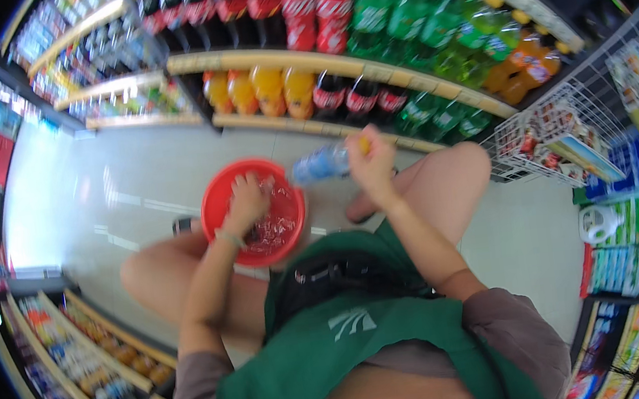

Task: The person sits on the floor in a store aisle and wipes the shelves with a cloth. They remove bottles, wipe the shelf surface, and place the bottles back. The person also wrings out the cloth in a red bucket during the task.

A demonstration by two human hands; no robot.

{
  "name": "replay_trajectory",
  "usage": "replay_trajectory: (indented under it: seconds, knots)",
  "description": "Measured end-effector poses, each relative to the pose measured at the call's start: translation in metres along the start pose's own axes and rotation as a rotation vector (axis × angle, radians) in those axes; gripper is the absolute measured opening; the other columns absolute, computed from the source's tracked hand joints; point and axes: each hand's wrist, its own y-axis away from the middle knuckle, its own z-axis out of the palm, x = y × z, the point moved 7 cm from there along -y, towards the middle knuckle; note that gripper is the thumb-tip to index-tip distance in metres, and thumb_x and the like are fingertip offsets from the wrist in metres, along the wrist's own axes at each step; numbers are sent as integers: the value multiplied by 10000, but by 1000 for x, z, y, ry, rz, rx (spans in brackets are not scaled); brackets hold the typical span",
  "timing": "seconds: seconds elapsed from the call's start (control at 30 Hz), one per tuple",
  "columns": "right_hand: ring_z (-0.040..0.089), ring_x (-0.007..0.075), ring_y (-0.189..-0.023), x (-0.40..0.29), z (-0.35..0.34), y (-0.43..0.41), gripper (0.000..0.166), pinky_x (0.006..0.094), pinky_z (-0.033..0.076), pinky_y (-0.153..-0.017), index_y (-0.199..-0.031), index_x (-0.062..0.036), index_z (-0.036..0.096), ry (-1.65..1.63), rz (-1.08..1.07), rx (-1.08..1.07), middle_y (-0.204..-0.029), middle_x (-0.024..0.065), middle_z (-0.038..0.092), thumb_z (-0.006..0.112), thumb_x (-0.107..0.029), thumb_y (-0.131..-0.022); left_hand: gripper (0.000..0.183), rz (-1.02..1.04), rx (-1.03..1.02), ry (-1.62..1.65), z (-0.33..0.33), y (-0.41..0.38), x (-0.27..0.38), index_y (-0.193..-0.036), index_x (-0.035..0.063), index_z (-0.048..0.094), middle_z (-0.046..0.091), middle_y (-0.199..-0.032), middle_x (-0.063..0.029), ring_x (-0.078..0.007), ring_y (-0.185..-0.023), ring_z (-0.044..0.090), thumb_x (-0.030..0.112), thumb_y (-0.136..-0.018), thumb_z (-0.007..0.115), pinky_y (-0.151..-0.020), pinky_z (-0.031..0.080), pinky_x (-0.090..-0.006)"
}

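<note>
My right hand (373, 161) grips a clear plastic bottle (320, 164) with a blue label near its yellow cap. The bottle lies nearly level, its base pointing left toward the rim of a red plastic basin (211, 182). The basin stands on the floor between my bent legs. Inside it is something clear and glinting (275, 228), perhaps water or clear plastic. My left hand (248, 204) reaches into the basin, fingers pointing away from me. Blur hides whether it holds anything.
Ahead runs a shelf (280, 59) of cola bottles (301, 9), green soda bottles (375, 10) and orange drinks (270, 93). A white wire basket (547, 126) with packets stands at right. More stocked shelves (106, 354) flank the left. Pale tiles (140, 178) cover the floor.
</note>
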Motion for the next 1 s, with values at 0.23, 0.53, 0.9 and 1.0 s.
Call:
replay_trajectory:
  seconds: [0.23, 0.53, 0.9, 1.0]
  knots:
    - [607, 379, -562, 13, 27, -13, 221, 450, 457, -518, -772, -21, 570, 294, -124, -412, -605, 215, 598, 635, -214, -858, 435, -241, -272, -198, 39, -7, -142, -1090, 12, 676, 674, -1085, -249, -430, -1050, 644, 356, -833, 746, -894, 539, -486]
    - [690, 437, -846, 145, 108, 93, 352, 535, 538, -790, -1112, 45, 547, 823, 31, -974, -876, 278, 695, 581, -188, -850, 911, -797, -279, -40, 158, 21, -159, -1467, -1, 335, 453, -1470, -211, -433, -1371, 405, 486, -800, 721, -1115, 276, -641]
    - [698, 405, -935, 177, 112, 120, 408, 490, 553, -829, -1138, 55, 562, 936, 120, -1178, -970, 248, 711, 635, -180, -813, 347, -448, -55, 288, 58, 21, -119, -1089, 47, 662, 553, -1253, -269, -440, -1172, 523, 179, -768, 672, -943, 469, -521]
    - [699, 405, -935, 161, 116, 109, 420, 483, 556, -828, -1134, 27, 602, 1043, 174, -1233, -972, 243, 713, 667, -256, -830, 261, -281, 116, 344, 18, 27, -97, -948, 3, 676, 629, -1021, -239, -399, -977, 610, 146, -730, 672, -870, 490, -461]
